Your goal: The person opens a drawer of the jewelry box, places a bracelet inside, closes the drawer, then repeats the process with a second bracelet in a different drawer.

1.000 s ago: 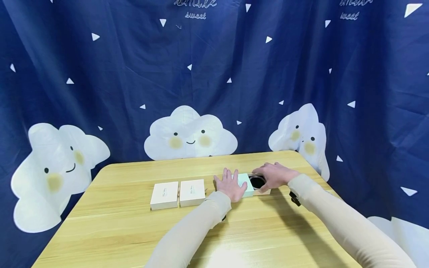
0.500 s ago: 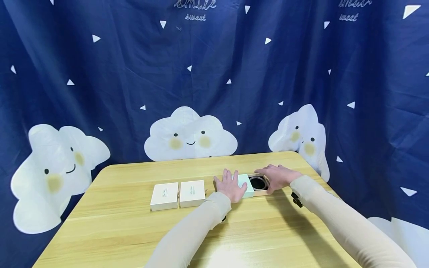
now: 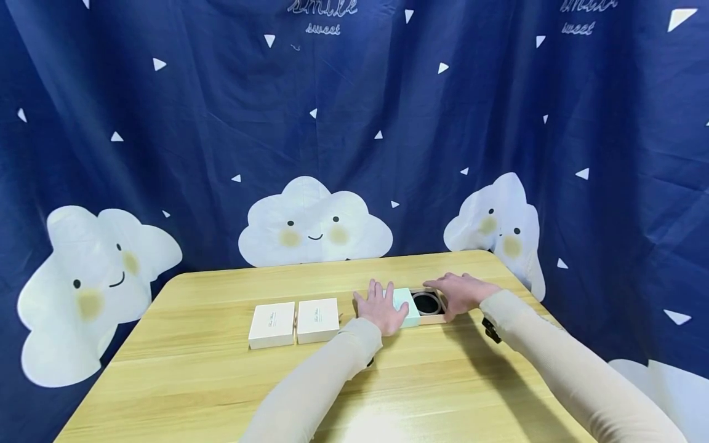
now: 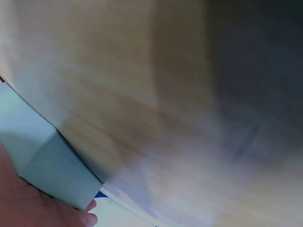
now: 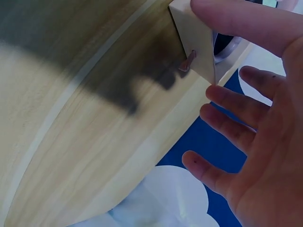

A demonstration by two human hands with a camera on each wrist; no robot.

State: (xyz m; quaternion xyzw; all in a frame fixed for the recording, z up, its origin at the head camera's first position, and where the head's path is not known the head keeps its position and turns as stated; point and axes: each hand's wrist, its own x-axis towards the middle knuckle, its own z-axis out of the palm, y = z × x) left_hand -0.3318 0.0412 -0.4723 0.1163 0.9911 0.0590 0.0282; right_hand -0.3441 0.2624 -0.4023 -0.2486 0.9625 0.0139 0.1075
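My left hand (image 3: pixel 381 311) lies with spread fingers over a light blue box sleeve (image 3: pixel 408 300), hiding much of it. The sleeve (image 4: pixel 57 156) also shows at the lower left of the left wrist view, fingers along it. From its right side a pale drawer tray (image 3: pixel 433 320) sticks out. Inside sits a dark round pad ringed by a silvery bangle (image 3: pixel 425 315). At the tray's outer end is my right hand (image 3: pixel 458 294), thumb over the end wall, fairly straight fingers near the far corner. A small brown ribbon tab (image 5: pixel 188 61) hangs from that wall.
Two white lidded boxes with small print, a left one (image 3: pixel 272 323) and a right one (image 3: pixel 317 319), stand side by side left of my left hand. The wooden table (image 3: pixel 183 369) meets a dark blue curtain (image 3: pixel 354 147) with cloud faces at the back.
My right hand has shifted slightly right, from over the bangle to the tray's end, so more of the bangle shows. The left hand and the white boxes stay put.
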